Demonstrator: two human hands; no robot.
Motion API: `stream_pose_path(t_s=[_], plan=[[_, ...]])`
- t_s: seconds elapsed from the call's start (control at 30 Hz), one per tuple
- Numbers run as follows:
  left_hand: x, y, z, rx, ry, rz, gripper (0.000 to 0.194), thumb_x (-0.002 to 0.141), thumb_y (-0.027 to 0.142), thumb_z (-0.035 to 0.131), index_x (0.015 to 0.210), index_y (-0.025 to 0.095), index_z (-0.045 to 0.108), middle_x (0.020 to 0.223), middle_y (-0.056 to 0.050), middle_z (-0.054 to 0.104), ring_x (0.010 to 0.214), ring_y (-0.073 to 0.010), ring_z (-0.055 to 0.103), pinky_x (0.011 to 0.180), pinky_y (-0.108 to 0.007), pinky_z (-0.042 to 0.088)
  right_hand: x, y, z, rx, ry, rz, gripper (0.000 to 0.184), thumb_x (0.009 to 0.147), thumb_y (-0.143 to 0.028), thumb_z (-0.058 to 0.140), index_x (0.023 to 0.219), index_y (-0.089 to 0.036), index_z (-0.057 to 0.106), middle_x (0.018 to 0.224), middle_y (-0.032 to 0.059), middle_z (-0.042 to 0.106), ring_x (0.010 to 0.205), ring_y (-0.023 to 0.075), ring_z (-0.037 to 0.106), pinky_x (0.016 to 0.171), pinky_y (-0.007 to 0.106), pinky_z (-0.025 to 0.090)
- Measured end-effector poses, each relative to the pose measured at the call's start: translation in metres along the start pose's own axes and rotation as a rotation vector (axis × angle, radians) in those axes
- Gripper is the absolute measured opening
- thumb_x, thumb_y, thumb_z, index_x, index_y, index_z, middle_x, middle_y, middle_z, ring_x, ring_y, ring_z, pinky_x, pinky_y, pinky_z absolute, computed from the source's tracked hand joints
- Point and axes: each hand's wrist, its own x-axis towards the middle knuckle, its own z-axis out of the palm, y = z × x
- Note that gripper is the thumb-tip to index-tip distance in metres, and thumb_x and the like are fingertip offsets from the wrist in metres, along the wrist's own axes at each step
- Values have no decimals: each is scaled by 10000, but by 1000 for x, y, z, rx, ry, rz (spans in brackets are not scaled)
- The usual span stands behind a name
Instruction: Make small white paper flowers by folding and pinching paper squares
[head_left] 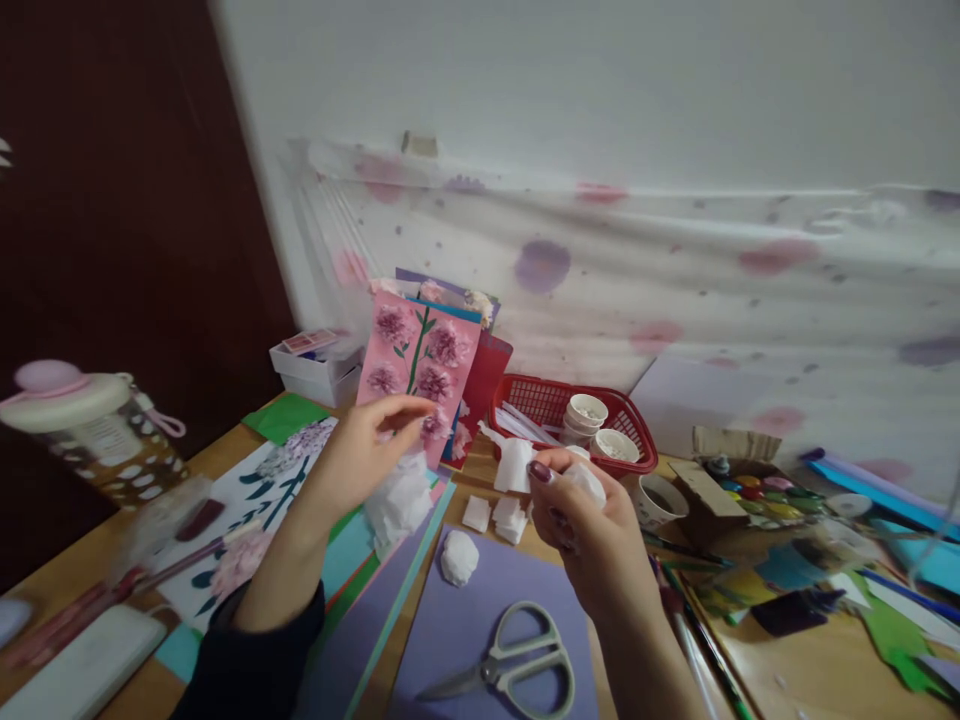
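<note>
My right hand [600, 520] is closed around a crumpled white tissue ball [583, 486]. Beside its thumb tip is a white tissue piece [514, 465] with a twisted end; whether the fingers grip that piece too is unclear. My left hand [371, 445] is raised in front of a pink card [386, 335] with purple flowers, thumb and index finger close together. Anything between those fingertips is too small to make out. Below, another round tissue ball [459, 558] lies on purple paper [480, 610], near grey-handled scissors [517, 665]. Small folded tissue squares [508, 520] sit just behind the paper.
Behind my hands stands a red basket [517, 400] with paper cups. Crumpled tissue [401, 500] lies under my left hand on coloured sheets. A drink bottle [97, 430] stands at left. At right are a paper cup [660, 500], a paint box [712, 490] and brushes.
</note>
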Motion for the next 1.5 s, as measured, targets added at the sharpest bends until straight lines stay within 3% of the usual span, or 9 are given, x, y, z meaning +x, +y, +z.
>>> stream_pose_path(t_s=[0.1,0.23,0.33,0.57,0.73,0.9,1.13,1.37,1.5], plan=[[-26,36,15,-223,92,188,135,844,222,649,953,222,728,1012,-44,761,955,-201,713,890,-319,562,-3,1,0,-72,9,-68,247,723,-379,759,734,-156,654,476,-77,399,409,49,280,392,181,201],[-47,56,34,-495,-45,149,559,781,191,752,1291,309,557,1179,-18,728,1091,-201,686,891,-279,593,-8,3,1,-144,6,-157,214,770,-373,744,764,-167,687,539,-45,486,461,58,358,424,179,274],[-48,57,40,-609,-70,116,626,791,152,742,1340,320,494,1139,-8,747,1070,-189,698,859,-248,608,-11,4,2,-146,-5,-173,203,792,-374,733,769,-176,695,550,-39,507,470,61,371,433,182,291],[-47,59,40,-740,-58,99,520,862,132,655,1332,279,488,1110,-22,758,1003,-166,723,862,-227,601,-14,1,3,-68,-66,-214,228,877,-376,643,755,-184,645,572,-36,551,455,55,365,423,184,282],[-47,58,37,-730,-67,69,457,915,192,586,1357,239,481,1103,-58,758,958,-173,735,843,-222,596,-16,1,2,-155,-60,-232,257,869,-422,642,766,-186,638,532,-58,491,450,56,354,433,181,291],[-50,57,36,-682,-92,72,471,932,223,557,1392,258,461,1174,-66,729,1084,-200,688,891,-232,569,-15,0,3,-188,-14,-221,286,819,-445,689,733,-186,603,542,-56,489,463,59,338,431,180,270],[-48,56,41,-688,-61,30,446,883,192,638,1307,258,519,1036,-38,776,986,-169,724,865,-216,569,-14,2,2,-187,-31,-201,208,825,-376,665,763,-200,574,570,-59,495,484,65,342,445,177,265],[-45,58,46,-712,79,24,459,772,99,742,1167,268,580,831,44,765,830,-109,734,782,-162,573,-15,3,6,-203,-35,-201,282,813,-443,697,786,-209,541,577,-77,435,496,67,318,449,177,253],[-40,59,43,-833,97,-3,422,724,64,771,1076,238,616,769,63,727,758,-79,719,718,-121,563,-15,4,4,-163,-55,-197,296,826,-461,686,797,-203,544,561,-80,419,487,64,306,447,178,243]])
